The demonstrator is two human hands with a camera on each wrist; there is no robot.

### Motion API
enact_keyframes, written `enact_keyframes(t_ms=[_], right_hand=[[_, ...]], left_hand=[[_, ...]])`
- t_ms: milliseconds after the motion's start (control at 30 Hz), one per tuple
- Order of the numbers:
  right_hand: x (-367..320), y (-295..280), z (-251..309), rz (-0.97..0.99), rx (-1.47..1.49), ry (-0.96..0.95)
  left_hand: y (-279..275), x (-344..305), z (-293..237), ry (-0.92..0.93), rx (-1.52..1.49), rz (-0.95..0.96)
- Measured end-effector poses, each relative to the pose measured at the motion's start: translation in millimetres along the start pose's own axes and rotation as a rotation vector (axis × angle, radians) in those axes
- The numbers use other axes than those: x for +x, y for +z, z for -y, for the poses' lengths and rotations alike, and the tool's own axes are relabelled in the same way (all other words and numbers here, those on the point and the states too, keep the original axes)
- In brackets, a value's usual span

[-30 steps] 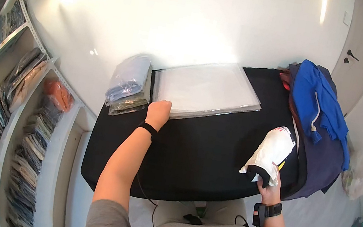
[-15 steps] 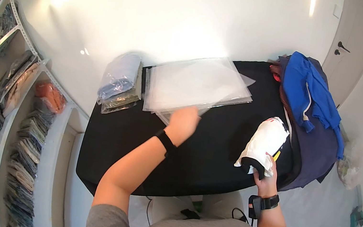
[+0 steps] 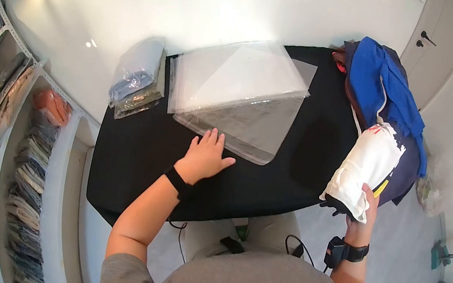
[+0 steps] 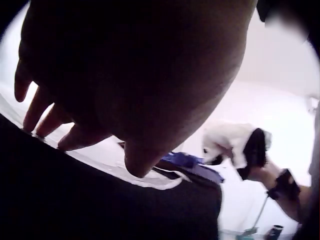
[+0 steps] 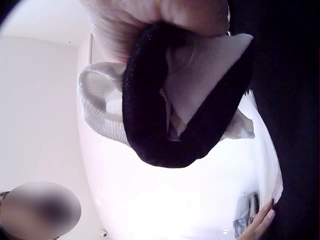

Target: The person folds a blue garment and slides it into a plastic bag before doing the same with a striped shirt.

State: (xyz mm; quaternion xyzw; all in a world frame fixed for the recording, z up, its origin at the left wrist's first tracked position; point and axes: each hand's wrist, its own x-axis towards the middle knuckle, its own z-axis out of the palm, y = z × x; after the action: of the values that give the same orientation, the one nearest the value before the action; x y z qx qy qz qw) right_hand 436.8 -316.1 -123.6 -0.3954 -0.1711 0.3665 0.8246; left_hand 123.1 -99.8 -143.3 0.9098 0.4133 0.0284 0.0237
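My left hand (image 3: 205,157) lies spread with straight fingers, its fingertips at the near edge of a clear plastic bag (image 3: 253,128). That bag is turned askew and sticks out toward me from the stack of clear bags (image 3: 221,71). In the left wrist view the fingertips (image 4: 65,144) meet the bag's pale edge. My right hand (image 3: 369,214) grips a bundled white garment (image 3: 363,165) with black and yellow parts, raised at the table's right side. The right wrist view shows the bundle's black rolled end (image 5: 145,110) and a white ribbed cuff (image 5: 102,127).
Bagged folded clothes (image 3: 135,74) stand left of the bag stack on the black-covered table (image 3: 131,167). A heap of blue and dark clothes (image 3: 379,83) hangs over the right edge. Shelves (image 3: 78,142) of bagged garments line the left; a wall rises behind the table.
My left hand has drawn one clear bag askew toward me, and its fingers have gone from curled to spread. My right hand has carried the white bundle a little right and up.
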Motion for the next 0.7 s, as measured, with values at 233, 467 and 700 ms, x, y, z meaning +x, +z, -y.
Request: enact_keyframes(t_ms=[233, 467, 700], right_hand=[[-4.3, 10.0, -2.4, -0.007, 0.002, -0.018], [-9.3, 9.7, 6.4, -0.016, -0.074, -0.042], [-20.9, 11.6, 17.2, 0.081, -0.204, -0.030]], left_hand=[[-31.4, -36.6, -73.7, 0.298, -0.459, 0.112], [-5.4, -56.7, -62.3, 0.250, -0.234, -0.076], [-1.4, -55.5, -74.1, 0.331, -0.241, -0.109]])
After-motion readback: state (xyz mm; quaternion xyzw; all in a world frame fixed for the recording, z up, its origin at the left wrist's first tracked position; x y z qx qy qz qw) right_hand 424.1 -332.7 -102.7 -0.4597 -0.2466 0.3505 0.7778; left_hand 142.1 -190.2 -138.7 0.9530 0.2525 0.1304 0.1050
